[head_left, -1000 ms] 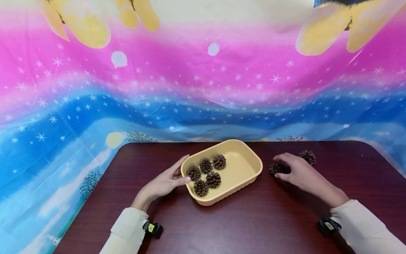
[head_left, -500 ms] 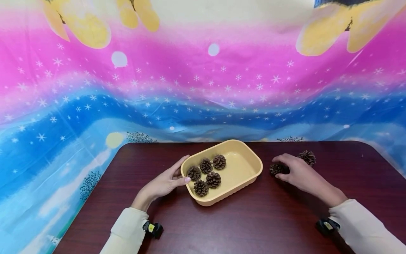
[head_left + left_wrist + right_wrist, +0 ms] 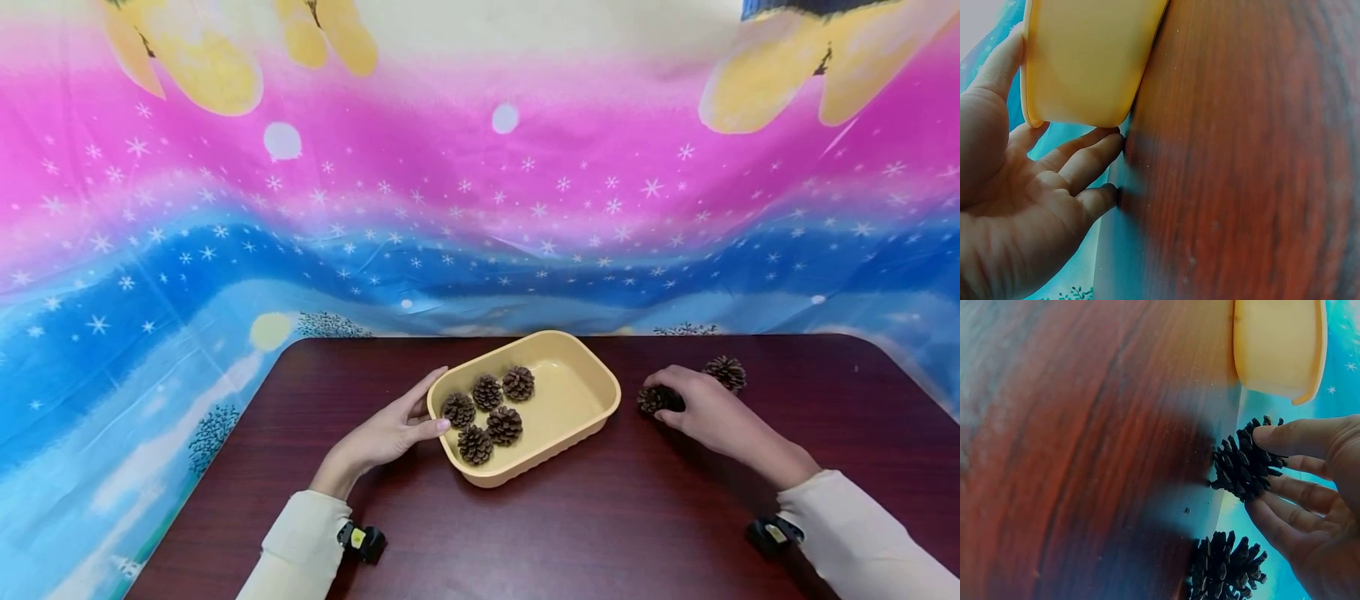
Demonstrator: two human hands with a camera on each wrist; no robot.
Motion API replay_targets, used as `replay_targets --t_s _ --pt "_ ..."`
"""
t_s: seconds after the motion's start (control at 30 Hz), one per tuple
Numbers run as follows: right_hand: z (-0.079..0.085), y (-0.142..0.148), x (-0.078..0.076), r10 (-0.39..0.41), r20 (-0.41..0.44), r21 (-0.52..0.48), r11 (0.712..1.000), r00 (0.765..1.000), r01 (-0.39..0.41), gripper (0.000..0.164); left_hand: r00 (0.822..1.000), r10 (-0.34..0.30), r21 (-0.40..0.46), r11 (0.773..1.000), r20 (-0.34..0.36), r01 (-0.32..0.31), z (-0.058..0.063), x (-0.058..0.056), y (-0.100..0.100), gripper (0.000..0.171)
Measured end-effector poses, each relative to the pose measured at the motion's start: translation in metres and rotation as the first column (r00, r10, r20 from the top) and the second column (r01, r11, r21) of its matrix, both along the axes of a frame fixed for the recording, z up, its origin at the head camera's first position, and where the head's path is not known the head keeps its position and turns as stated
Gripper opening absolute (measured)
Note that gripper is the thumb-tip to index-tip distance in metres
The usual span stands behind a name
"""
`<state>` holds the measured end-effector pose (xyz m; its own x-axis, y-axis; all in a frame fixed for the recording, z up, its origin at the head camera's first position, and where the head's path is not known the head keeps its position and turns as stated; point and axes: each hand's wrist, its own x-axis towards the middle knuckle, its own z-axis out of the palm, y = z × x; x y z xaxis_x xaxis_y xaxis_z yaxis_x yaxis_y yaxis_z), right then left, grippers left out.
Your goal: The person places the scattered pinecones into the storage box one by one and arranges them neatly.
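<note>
My left hand (image 3: 390,427) is at the left end of a yellow plastic tub (image 3: 573,392). Its thumb rests on the rim, while the other fingers reach fairly straight along the outside, as the left wrist view shows. Several brown pine cones (image 3: 505,425) lie in the tub's left half. To the right of the tub, my right hand (image 3: 705,408) pinches another pine cone (image 3: 1244,462) between thumb and fingers, at or just above the table. One more pine cone (image 3: 725,373) sits behind that hand, in the right wrist view (image 3: 1225,569) near the bottom.
Everything stands on a dark red-brown wooden table (image 3: 570,533) with rounded back corners. A colourful cloth backdrop (image 3: 480,208) with snowflakes hangs right behind its back edge. Each wrist wears a small black camera (image 3: 363,542).
My right thumb and fingers have drawn together onto the pine cone, which they only surrounded before. The left hand, tub and other pine cones have stayed in place.
</note>
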<state>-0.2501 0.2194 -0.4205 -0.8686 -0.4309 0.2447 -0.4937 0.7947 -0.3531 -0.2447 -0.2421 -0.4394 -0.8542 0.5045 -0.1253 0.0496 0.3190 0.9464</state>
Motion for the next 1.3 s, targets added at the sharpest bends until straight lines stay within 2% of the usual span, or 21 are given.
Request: replay_targets --t_s 0.27,0.8,1.13,1.3 --pt "0.004 0.0 0.001 0.0 -0.011 0.004 1.0 1.0 0.0 0.034 1.0 0.005 -0.008 1.0 0.001 -0.005 0.001 0.001 0.0 0.09" --pt "0.027 -0.011 0.004 -0.021 -0.123 -0.051 0.999 0.992 0.015 0.035 1.0 0.005 -0.022 1.0 -0.006 -0.005 0.001 0.001 0.0 0.088" --pt "0.035 -0.019 0.005 -0.003 -0.229 -0.118 0.993 0.974 -0.025 0.041 1.0 0.0 -0.011 1.0 -0.004 0.0 0.001 0.0 0.0 0.087" --pt "0.04 -0.026 0.007 0.011 -0.251 -0.138 0.989 0.968 -0.047 0.042 1.0 0.001 -0.013 1.0 -0.004 -0.001 0.001 0.0 0.0 0.088"
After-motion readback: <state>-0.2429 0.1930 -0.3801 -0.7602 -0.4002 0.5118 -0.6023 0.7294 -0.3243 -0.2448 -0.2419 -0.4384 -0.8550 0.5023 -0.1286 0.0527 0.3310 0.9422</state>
